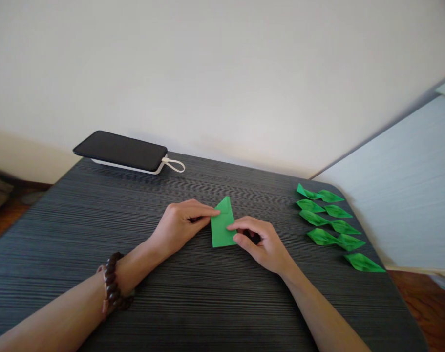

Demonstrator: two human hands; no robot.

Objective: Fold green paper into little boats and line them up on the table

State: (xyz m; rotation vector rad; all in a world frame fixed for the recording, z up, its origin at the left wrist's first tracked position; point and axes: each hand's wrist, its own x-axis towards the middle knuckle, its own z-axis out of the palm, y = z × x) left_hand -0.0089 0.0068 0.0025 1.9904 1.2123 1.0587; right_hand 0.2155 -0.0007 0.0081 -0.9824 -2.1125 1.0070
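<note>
The folded green paper [222,231] lies flat on the dark table [178,303], centrally, between your two hands; its long axis runs near to far, the pointed end far, the straight edge near. It lies to the right of the fingertips of your left hand [173,226] and to the left of those of your right hand [262,242]; neither hand is nearer, as both touch it. Your left index finger extends onto the far left part, thumb close by at the left edge; your right index fingertip rests on the right part, thumb just nearer at the right edge, a gap open behind the tips; whether either thumb passes beneath the paper, making a pinch, cannot be told; green folded pieces [363,262] lie well apart, at right.
</note>
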